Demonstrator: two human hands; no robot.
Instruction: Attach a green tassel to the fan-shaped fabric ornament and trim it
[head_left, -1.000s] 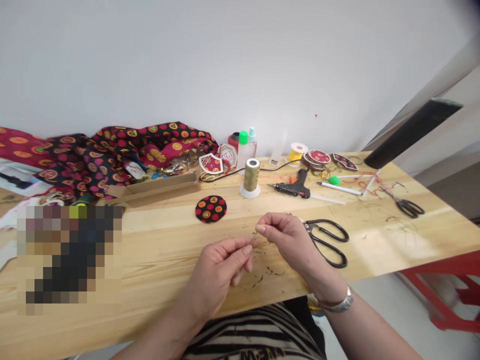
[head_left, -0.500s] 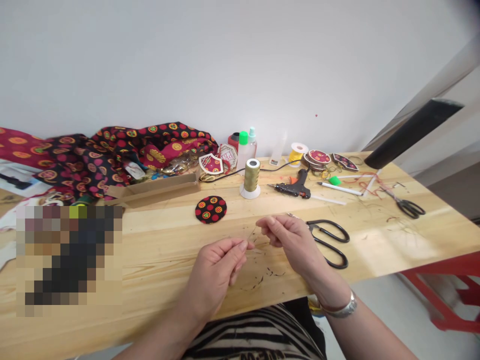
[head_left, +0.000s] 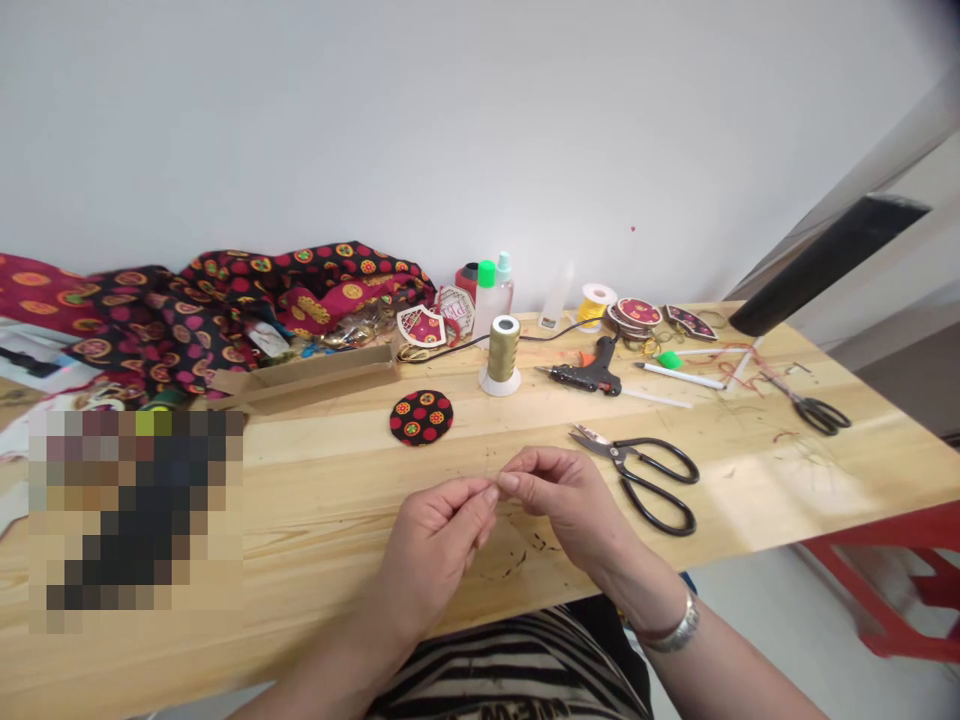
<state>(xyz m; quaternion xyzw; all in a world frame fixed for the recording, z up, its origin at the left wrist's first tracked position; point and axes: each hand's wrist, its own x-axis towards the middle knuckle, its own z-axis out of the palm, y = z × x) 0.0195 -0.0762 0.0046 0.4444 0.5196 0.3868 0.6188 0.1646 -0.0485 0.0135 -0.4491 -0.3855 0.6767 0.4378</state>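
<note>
My left hand (head_left: 442,525) is closed in a pinch over the near part of the wooden table. Its thumb and fingertips meet those of my right hand (head_left: 559,495), also pinched. Between the hands is a thin thread, mostly hidden by the fingers now. Just beyond them lies a round piece of patterned black fabric (head_left: 421,418). A spool of gold thread (head_left: 502,355) stands upright behind it. To the right of my right hand rest large black-handled scissors (head_left: 637,470), blades pointing left.
A glue gun (head_left: 589,370), a white pen (head_left: 682,376) and smaller scissors (head_left: 819,412) lie to the right. Bottles (head_left: 487,300) stand near the wall. An open cardboard box (head_left: 322,380) and bunched patterned fabric (head_left: 165,310) occupy the left. Dark thread scraps are scattered near my hands.
My right hand has moved left and slightly down, so its fingertips now meet my left hand's. The strand that spanned the gap is now mostly covered. The large scissors' blades are uncovered.
</note>
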